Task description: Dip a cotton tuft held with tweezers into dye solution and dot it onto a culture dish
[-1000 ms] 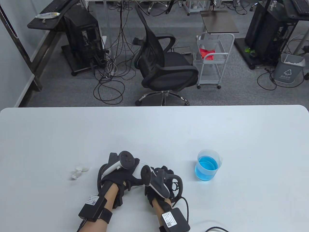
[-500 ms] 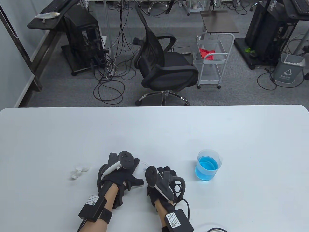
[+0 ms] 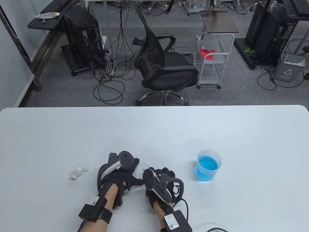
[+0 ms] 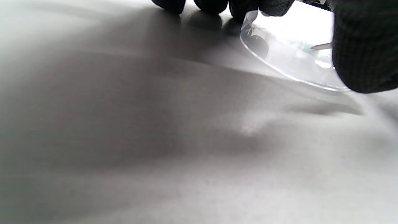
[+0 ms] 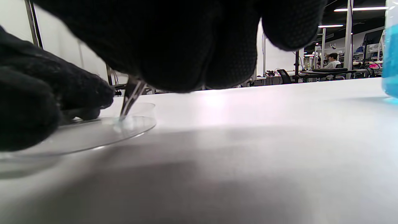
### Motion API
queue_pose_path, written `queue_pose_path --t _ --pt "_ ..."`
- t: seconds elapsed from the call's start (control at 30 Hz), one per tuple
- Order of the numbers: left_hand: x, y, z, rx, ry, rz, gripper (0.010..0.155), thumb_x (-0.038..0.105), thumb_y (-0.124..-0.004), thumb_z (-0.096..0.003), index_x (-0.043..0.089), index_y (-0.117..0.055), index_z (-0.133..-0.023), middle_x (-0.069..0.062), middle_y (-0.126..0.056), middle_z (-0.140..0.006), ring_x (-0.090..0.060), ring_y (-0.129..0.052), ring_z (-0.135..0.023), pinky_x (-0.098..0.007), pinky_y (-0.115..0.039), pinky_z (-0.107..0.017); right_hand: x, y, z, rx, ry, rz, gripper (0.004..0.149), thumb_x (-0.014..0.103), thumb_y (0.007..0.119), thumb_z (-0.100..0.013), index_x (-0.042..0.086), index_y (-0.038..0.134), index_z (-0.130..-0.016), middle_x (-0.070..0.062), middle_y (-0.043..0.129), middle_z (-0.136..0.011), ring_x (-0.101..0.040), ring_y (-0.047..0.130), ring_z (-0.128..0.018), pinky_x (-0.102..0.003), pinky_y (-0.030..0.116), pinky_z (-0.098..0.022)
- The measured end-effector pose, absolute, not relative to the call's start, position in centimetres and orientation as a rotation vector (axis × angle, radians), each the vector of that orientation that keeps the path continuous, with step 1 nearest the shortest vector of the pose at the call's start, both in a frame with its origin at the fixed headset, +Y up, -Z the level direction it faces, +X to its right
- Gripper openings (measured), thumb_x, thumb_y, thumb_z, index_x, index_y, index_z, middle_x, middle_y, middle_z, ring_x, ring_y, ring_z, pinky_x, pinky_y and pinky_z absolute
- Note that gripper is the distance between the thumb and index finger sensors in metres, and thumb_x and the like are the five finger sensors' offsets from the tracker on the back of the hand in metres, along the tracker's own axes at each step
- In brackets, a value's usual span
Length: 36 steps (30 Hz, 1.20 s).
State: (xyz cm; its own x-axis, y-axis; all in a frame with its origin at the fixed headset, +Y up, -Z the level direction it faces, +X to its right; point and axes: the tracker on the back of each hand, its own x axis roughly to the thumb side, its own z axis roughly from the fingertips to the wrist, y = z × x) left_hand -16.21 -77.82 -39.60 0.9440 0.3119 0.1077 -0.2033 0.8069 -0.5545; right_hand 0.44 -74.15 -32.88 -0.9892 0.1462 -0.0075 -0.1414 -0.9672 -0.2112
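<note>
A clear culture dish (image 3: 144, 165) lies flat on the white table between my hands. My left hand (image 3: 131, 172) holds it at the rim, with fingertips (image 4: 211, 4) at the far edge and the thumb near the dish (image 4: 292, 65). My right hand (image 3: 164, 174) grips thin metal tweezers (image 5: 133, 95), whose tips touch the dish floor (image 5: 93, 137). Whether a cotton tuft sits at the tips cannot be made out. A clear beaker of blue dye (image 3: 208, 167) stands to the right of my right hand. It also shows at the right edge of the right wrist view (image 5: 391, 49).
A few white cotton tufts (image 3: 78, 171) lie on the table to the left of my left hand. A black cable (image 3: 212, 229) runs from my right wrist along the near edge. An office chair (image 3: 164, 65) stands beyond the table's far edge.
My right hand has shifted a little to the right and toward me, uncovering more of the dish. My left hand, the beaker and the cotton tufts have not moved.
</note>
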Motion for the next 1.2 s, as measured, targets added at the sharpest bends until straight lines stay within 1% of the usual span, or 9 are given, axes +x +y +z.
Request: queue_pose_path --t 0.23,0.4,0.67,0.97,1.2 --pt "-16.18 -77.83 -39.63 -0.569 -0.197 0.274 0.099 0.074 -0.081 -0.0421 0.041 -0.022 -0.114 0.013 -0.019 -0.122 -0.022 -0.021 -0.120 -0.048 -0.032 -0.085 0.10 -73.81 -32.87 -0.023 -0.383 2.956 0.033 0.030 0.093 -0.038 0.024 0.101 -0.070 0.004 0.103 -0.049 -0.021 0.099 -0.064 -0.055 0.072 -0.056" --pt "-16.20 -77.87 -39.68 -0.570 -0.197 0.277 0.099 0.074 -0.082 -0.0420 0.041 -0.022 -0.114 0.013 -0.019 -0.122 -0.022 -0.020 -0.120 -0.048 -0.032 -0.085 -0.03 -74.42 -33.29 -0.040 -0.350 2.989 0.033 0.030 0.092 -0.038 0.024 0.101 -0.070 0.004 0.102 -0.049 -0.020 0.099 -0.064 -0.055 0.073 -0.056" --pt "-16.12 -77.88 -39.70 -0.571 -0.196 0.274 0.099 0.074 -0.082 -0.0421 0.040 -0.023 -0.114 0.013 -0.019 -0.122 -0.023 -0.021 -0.120 -0.048 -0.033 -0.085 0.04 -74.07 -33.32 -0.034 -0.395 2.960 0.033 0.030 0.093 -0.038 0.023 0.101 -0.070 0.004 0.102 -0.049 -0.021 0.098 -0.064 -0.055 0.072 -0.056" --pt "-16.06 -77.89 -39.69 -0.573 -0.195 0.270 0.098 0.074 -0.081 -0.0423 0.040 -0.023 -0.114 0.013 -0.019 -0.122 -0.023 -0.021 -0.120 -0.048 -0.033 -0.085 0.09 -74.22 -33.63 -0.046 -0.345 2.979 0.033 0.030 0.093 -0.038 0.024 0.101 -0.070 0.005 0.102 -0.048 -0.020 0.098 -0.064 -0.055 0.072 -0.056" --pt "-16.04 -77.88 -39.69 -0.573 -0.195 0.269 0.099 0.074 -0.081 -0.0420 0.040 -0.023 -0.114 0.013 -0.019 -0.122 -0.023 -0.021 -0.120 -0.048 -0.033 -0.085 -0.22 -73.46 -33.40 -0.019 -0.389 2.940 0.033 0.030 0.093 -0.039 0.023 0.101 -0.070 0.004 0.102 -0.049 -0.021 0.098 -0.064 -0.055 0.072 -0.057"
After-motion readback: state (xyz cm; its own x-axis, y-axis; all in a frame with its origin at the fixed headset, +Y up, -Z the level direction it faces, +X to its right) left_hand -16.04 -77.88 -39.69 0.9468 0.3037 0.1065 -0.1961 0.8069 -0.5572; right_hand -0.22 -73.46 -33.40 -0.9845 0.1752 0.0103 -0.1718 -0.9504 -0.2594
